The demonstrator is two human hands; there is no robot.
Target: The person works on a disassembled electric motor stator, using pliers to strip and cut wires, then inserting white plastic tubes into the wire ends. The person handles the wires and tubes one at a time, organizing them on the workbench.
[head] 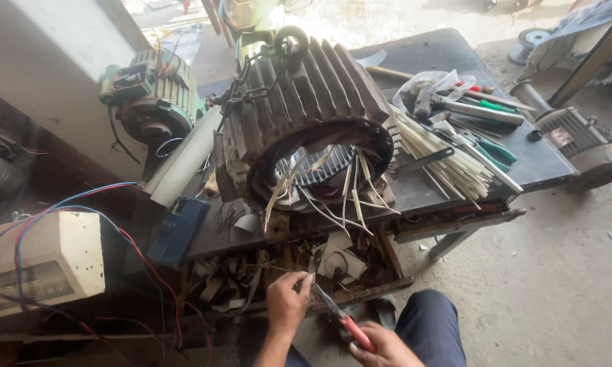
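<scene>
A large finned grey motor stator [306, 115] lies on its side on a dark workbench [448, 54], with pale sleeved leads hanging out of its open bore [319, 170]. Low in front of the bench, my left hand [285, 302] pinches a thin pale strip between its fingertips. My right hand [380, 348] grips red-handled scissors [340, 316], and their blades reach up to the strip by my left fingers. My knee in dark trousers [431, 323] is beside my right hand.
A bundle of pale sleeving sticks [442, 160], pliers with green handles [496, 149] and other tools lie on the bench's right. A green motor [153, 95] stands left, a blue phone [178, 228] and a white box with red and blue wires [44, 261] lower left. Another motor [578, 139] sits on the floor.
</scene>
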